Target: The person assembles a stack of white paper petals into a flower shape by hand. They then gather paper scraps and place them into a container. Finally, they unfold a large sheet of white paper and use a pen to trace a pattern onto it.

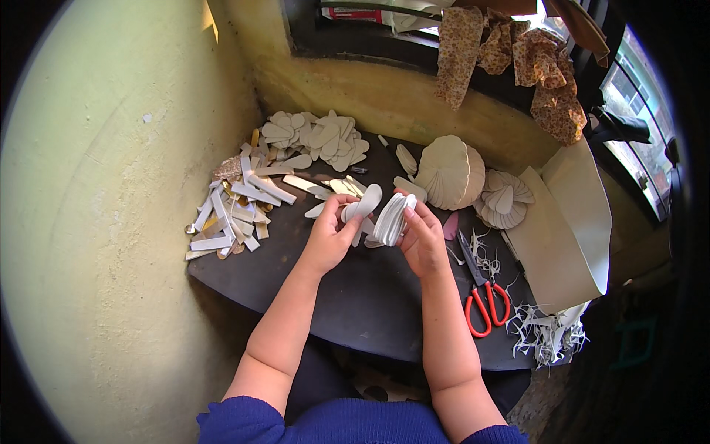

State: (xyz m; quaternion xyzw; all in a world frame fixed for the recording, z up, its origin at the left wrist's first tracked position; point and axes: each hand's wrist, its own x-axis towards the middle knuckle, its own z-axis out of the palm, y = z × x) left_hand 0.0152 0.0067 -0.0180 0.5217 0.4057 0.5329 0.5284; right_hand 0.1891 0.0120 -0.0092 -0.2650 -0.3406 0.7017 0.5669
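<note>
Over the middle of the dark table, my left hand [330,235] pinches a few white teardrop-shaped cut pieces [369,200] between thumb and fingers. Close beside it, my right hand [424,243] grips a thick stack of similar white cut pieces [390,220], edges facing me. The two bunches are near each other; whether they touch I cannot tell. Several pale pieces [316,211] lie on the table behind my left hand. To the right of my right hand rest red-handled scissors [487,284], blades pointing away, with a small pink piece [450,226] near their tips.
Pale strips [235,211] are heaped at the table's left, rounded cut pieces [325,139] behind them. Fanned stacks [446,174] [505,200] stand at the back right, beside a bent cream sheet [562,229]. Thin trimmings [543,333] lie at the right edge. Walls bound the left and back.
</note>
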